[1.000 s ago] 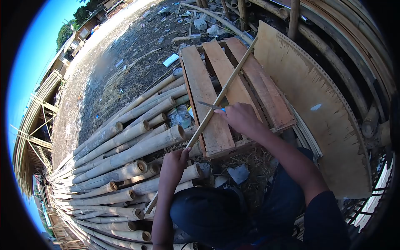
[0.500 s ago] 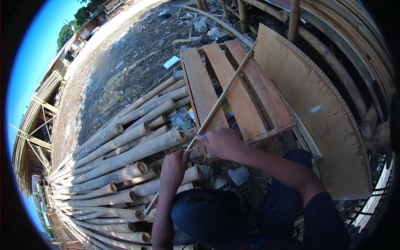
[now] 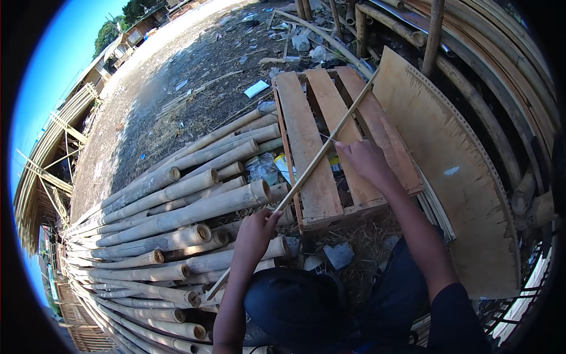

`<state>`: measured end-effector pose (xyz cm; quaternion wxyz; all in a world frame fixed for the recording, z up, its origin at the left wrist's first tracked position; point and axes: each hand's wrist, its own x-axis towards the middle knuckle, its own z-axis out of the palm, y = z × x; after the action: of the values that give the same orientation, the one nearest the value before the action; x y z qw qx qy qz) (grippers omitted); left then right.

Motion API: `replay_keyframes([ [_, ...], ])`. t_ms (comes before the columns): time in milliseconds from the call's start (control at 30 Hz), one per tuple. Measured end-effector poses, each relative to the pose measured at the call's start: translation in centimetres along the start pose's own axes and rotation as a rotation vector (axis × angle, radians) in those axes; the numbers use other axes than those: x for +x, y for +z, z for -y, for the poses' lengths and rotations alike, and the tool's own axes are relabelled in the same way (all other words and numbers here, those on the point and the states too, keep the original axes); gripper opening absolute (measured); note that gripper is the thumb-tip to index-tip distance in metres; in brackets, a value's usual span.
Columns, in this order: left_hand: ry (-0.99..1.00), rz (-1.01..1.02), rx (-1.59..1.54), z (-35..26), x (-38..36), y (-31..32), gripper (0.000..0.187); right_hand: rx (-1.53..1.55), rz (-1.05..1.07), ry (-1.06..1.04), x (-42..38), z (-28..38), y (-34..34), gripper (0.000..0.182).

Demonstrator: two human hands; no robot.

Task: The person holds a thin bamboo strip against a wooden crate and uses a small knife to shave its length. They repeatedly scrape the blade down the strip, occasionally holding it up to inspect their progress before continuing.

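A long, thin bamboo strip [image 3: 312, 163] runs diagonally from beside my knee up across the slatted wooden crate [image 3: 302, 138]. My left hand [image 3: 254, 234] is closed round its lower part, near the cut ends of the bamboo poles. Over the crate, my right hand [image 3: 362, 158] is closed on a small knife [image 3: 328, 138], whose thin blade lies at the strip's upper part. The knife's handle is mostly hidden in my fingers.
Thick bamboo poles [image 3: 194, 209] are stacked on the left, their cut ends toward me. A curved plywood sheet [image 3: 454, 171] lies right of the crate. Stones [image 3: 338, 255] and litter lie on the ground. A bamboo rack [image 3: 433, 35] stands at the upper right.
My right hand with the knife has moved up and right along the strip, away from my left hand. My left hand still holds the strip. The camera view has shifted slightly.
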<state>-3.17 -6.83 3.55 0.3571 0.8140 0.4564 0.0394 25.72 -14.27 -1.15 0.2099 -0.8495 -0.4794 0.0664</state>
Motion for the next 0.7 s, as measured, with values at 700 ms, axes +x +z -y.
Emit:
replay_keyframes([
  [700,0.046,-0.041,0.158,0.6,0.2,0.2,0.044,0.121,0.236,-0.366,-4.0,6.5,1.7,0.074],
])
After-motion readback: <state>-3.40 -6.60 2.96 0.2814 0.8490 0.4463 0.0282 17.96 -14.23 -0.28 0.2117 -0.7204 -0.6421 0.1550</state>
